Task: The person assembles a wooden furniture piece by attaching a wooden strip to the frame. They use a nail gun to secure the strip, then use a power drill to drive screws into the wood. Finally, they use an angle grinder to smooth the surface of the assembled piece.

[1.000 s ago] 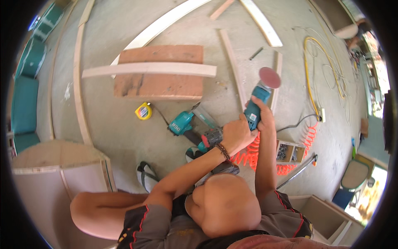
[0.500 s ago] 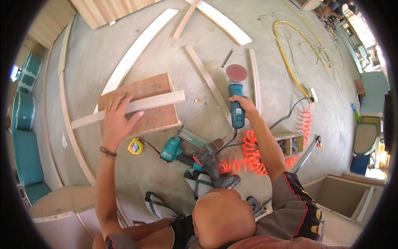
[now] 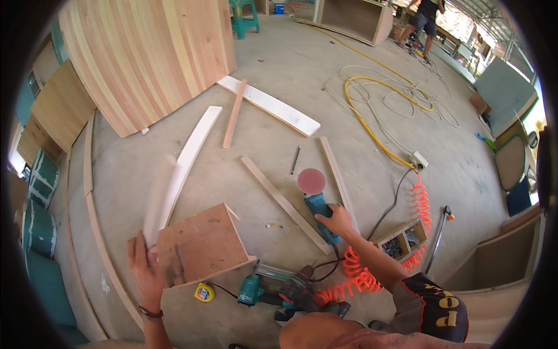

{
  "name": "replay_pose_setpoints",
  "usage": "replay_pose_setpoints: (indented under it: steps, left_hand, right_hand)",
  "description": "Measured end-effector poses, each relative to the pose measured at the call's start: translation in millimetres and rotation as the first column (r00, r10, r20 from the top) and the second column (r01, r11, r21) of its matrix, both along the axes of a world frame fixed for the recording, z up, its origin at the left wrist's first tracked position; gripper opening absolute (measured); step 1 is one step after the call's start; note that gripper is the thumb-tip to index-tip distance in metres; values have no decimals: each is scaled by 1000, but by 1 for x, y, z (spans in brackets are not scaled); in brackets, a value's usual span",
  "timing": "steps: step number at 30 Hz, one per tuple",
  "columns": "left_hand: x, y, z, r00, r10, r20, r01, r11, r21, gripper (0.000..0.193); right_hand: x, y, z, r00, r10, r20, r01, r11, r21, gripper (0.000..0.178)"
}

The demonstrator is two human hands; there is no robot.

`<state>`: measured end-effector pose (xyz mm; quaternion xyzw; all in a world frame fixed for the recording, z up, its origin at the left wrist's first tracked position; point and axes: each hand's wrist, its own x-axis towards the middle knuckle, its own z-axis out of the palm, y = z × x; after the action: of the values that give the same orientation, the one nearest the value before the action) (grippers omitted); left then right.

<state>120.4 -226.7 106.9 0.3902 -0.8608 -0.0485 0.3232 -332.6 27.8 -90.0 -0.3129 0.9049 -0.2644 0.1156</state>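
My left hand (image 3: 145, 273) grips the lower end of a pale wood strip (image 3: 163, 198), which stands up steeply and is smeared by motion. Just right of that hand is a reddish-brown plywood box (image 3: 200, 241) on the concrete floor. My right hand (image 3: 338, 221) is wrapped round a blue-green disc sander (image 3: 317, 205). Its round reddish sanding disc (image 3: 311, 181) faces up, and its cord runs back toward me. A yellow tape measure (image 3: 204, 292) sits near the box, beside a teal power tool (image 3: 250, 289) and a dark drill (image 3: 295, 288) partly hidden by my body.
Wood strips (image 3: 285, 203) and white boards (image 3: 279, 109) lie ahead. An orange coiled hose (image 3: 356, 273) runs by my right arm, near a divided box of fasteners (image 3: 401, 241). A yellow cord (image 3: 372, 129) loops farther off. A large striped wood panel (image 3: 148, 58) stands far left; a person (image 3: 423, 26) is far right.
My left hand has lifted the wood strip off the plywood box and swung it upright to the left. The view has tilted up. My right hand still holds the sander.
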Motion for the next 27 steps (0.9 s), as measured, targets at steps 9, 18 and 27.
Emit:
replay_pose_setpoints:
  steps: [9, 18, 27]
  left_hand:
    - [20, 65, 143, 368, 313, -876, 226, 883, 410, 58]
    - [100, 95, 210, 410, 294, -863, -182, 954, 239, 49]
    - [246, 127, 217, 511, -38, -859, -105, 989, -106, 31]
  right_hand:
    - [149, -24, 103, 780, 622, 65, -517, 700, -493, 25]
    - [357, -128, 240, -233, 972, 42, -751, -152, -643, 37]
    - [479, -123, 244, -348, 932, 98, -886, -293, -360, 36]
